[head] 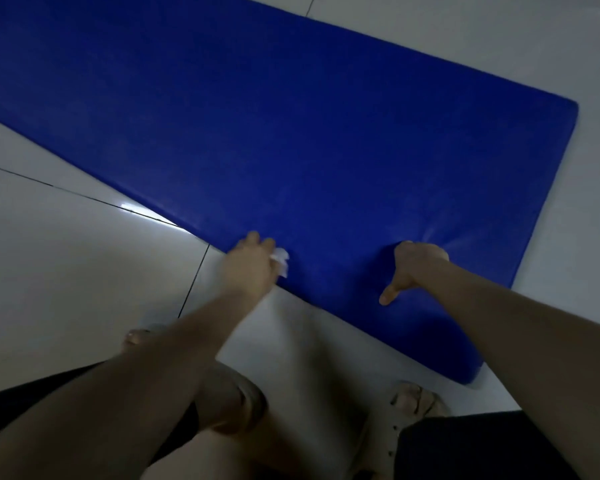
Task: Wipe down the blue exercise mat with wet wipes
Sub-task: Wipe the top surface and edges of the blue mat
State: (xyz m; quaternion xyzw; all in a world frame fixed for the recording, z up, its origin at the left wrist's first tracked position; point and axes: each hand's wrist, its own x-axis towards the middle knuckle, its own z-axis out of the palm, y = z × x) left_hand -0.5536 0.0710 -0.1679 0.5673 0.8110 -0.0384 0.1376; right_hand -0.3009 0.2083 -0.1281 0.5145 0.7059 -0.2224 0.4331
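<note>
where: blue exercise mat (291,116) flat on tile floor (66,254) | left hand (252,263): grips wet wipe (282,260) at near edge | right hand (418,263): presses mat, open or closed I cannot tell | progress: seems early, far surface probably left

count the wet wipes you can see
1: a white wipe held by the left hand at the near edge of the blue mat. Another could be hidden under the right hand.
</note>
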